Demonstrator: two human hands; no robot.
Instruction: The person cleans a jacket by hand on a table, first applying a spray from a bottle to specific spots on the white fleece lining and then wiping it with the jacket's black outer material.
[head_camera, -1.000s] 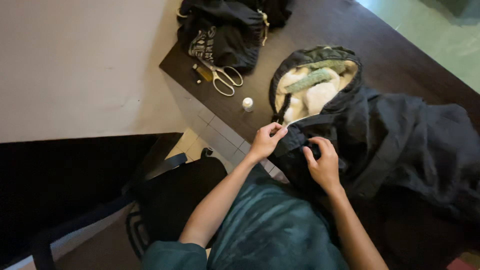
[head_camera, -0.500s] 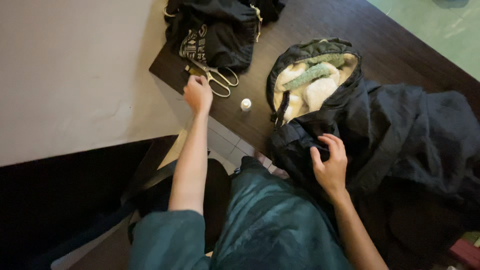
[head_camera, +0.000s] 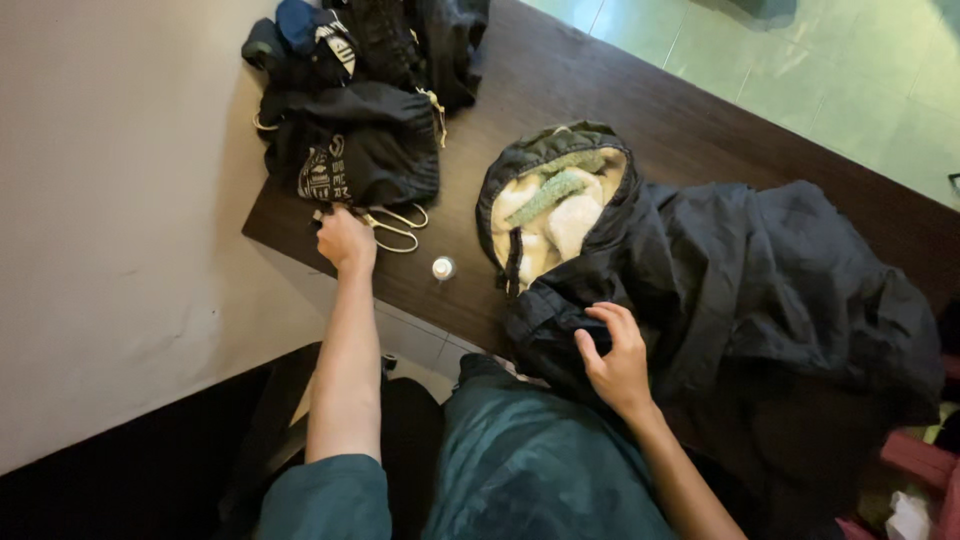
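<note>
A dark hooded jacket (head_camera: 760, 280) with a cream and green fleece lining (head_camera: 545, 210) lies spread on the dark wooden table (head_camera: 620, 90). My right hand (head_camera: 612, 355) rests on the jacket's near edge, thumb and curled fingers holding a fold of the fabric. My left hand (head_camera: 345, 240) is stretched out to the table's left corner, lying over the blade end of pale-handled scissors (head_camera: 398, 226). Its fingers are hidden, so I cannot tell what it grasps.
A pile of dark clothes (head_camera: 350, 150) sits at the table's far left corner, just beyond the scissors. A small white bottle (head_camera: 443, 268) stands between the scissors and the jacket. Green tiled floor (head_camera: 800, 70) lies beyond the table; a black chair (head_camera: 270, 440) is below.
My left hand let go of the jacket and reached left to the scissors. My right hand stayed on the jacket. The view shifted, showing more of the clothes pile.
</note>
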